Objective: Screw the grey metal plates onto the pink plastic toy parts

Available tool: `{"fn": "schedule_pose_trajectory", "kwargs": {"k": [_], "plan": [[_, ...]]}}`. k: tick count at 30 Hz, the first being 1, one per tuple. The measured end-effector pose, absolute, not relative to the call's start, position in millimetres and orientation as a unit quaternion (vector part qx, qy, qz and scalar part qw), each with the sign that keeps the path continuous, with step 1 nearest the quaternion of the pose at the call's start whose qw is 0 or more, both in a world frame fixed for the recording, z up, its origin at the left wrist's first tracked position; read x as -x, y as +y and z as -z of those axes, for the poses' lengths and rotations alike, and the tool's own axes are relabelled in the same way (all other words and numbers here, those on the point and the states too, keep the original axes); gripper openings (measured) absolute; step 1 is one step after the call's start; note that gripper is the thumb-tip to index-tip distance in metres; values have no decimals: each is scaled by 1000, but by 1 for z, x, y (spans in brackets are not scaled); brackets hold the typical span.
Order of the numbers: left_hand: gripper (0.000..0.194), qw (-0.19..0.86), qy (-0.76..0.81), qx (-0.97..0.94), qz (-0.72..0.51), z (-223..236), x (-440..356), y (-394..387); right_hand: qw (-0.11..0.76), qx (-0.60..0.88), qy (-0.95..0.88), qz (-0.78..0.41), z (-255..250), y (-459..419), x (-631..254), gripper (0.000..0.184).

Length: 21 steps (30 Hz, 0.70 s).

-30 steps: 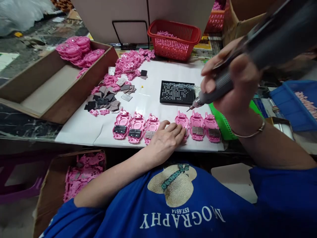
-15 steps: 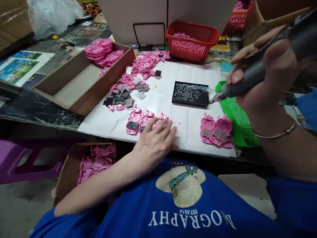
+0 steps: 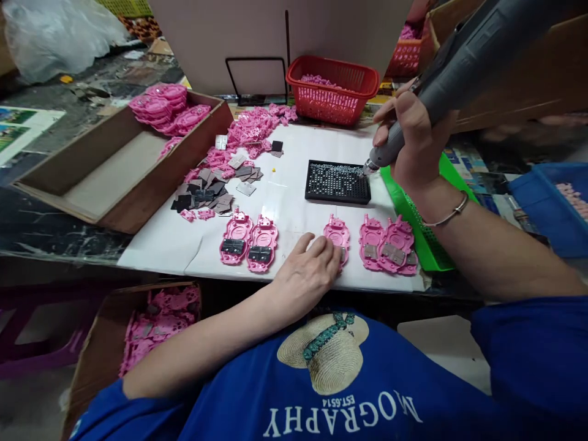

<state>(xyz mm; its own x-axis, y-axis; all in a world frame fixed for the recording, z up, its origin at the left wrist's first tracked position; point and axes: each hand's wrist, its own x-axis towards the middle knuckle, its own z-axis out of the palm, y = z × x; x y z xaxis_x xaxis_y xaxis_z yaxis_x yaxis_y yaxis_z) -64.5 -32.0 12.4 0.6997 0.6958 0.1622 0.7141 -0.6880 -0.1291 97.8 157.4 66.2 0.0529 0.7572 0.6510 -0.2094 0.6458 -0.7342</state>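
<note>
My left hand [image 3: 309,272] rests on the white work surface [image 3: 294,211], fingers bent over the lower part of a pink plastic shell [image 3: 337,229]. Those fingers hide part of the shell. In my right hand [image 3: 416,138] is a grey electric screwdriver [image 3: 463,67], held at a slant. Its bit is at the upper right corner of a black screw tray [image 3: 337,195] full of small screws. Left of my left hand lie two pink shells [image 3: 262,239] with black plates. Several overlapping pink shells [image 3: 390,242] with grey plates lie to the right.
An open cardboard box [image 3: 169,165] with stacked pink parts stands left, beside loose grey and black plates [image 3: 206,187] and a pink heap [image 3: 255,128]. Behind are a red basket [image 3: 333,104] and a grey panel [image 3: 220,30]. A green basket [image 3: 427,239] and blue bin [image 3: 542,214] stand right.
My left hand has slid one pink shell rightward, away from the two others. My right hand has brought the screwdriver left, its bit now at the screw tray. The camera view has shifted slightly.
</note>
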Motion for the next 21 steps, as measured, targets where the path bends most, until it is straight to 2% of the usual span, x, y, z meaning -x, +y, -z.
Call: {"fn": "schedule_pose_trajectory", "kwargs": {"k": [12, 21], "plan": [[34, 65, -386, 907, 154, 7, 52, -25, 677, 317, -583, -317, -56, 176, -104, 29], [35, 57, -385, 906, 169, 9, 52, -25, 675, 273, -591, -347, -52, 179, -105, 28]]}}
